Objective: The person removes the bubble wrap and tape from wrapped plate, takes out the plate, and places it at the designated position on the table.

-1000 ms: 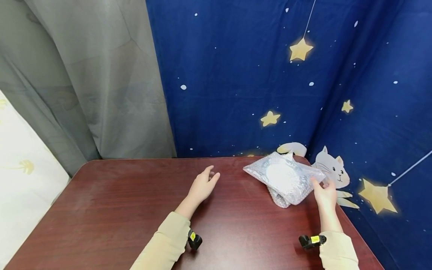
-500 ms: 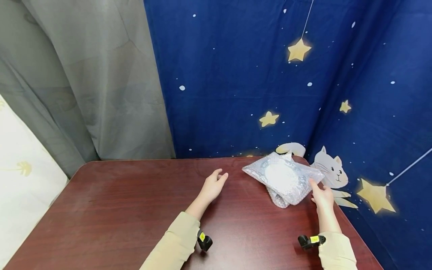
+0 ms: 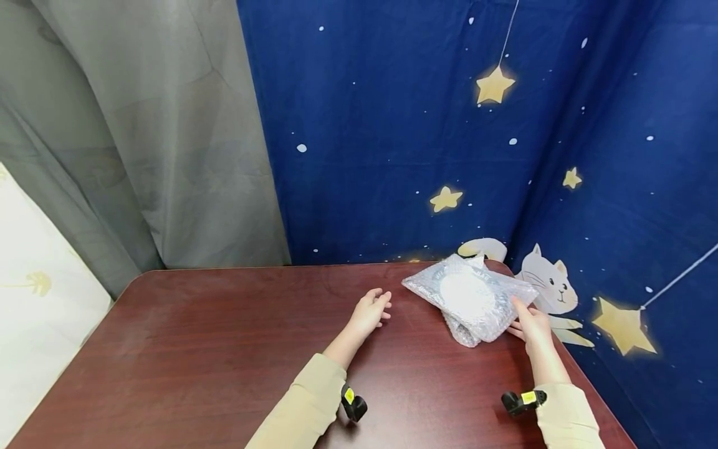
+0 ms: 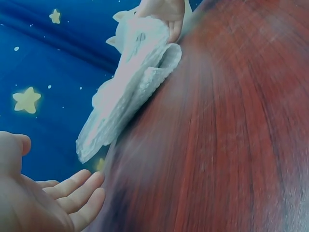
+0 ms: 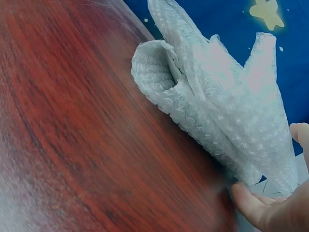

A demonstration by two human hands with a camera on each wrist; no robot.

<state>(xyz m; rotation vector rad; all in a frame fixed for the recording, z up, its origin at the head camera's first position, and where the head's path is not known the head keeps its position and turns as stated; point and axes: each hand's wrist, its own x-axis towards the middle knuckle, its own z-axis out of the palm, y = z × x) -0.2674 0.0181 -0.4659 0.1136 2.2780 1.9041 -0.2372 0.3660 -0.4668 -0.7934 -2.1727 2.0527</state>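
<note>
A folded piece of clear bubble wrap [image 3: 470,299] lies at the back right of the brown table [image 3: 224,337], bright glare hiding its middle. In the right wrist view the bubble wrap [image 5: 217,106] has a rolled fold open at one end. My right hand [image 3: 535,325] is at its right corner, thumb over the edge and fingers spread lower down beside it. Left of the bubble wrap, my left hand [image 3: 369,313] hovers over the table with fingers loosely extended and apart, holding nothing. In the left wrist view that hand [image 4: 53,198] has its palm turned up.
A blue curtain [image 3: 364,125] with stars hangs behind the table, and a grey curtain [image 3: 196,156] to its left. The table's right edge runs close beside my right hand. Small black cameras [image 3: 353,402] sit on both wrists.
My left hand has moved right, toward the bubble wrap. My right hand's fingers have spread from their pinch on the corner and shifted slightly left; the bubble wrap has stayed in place.
</note>
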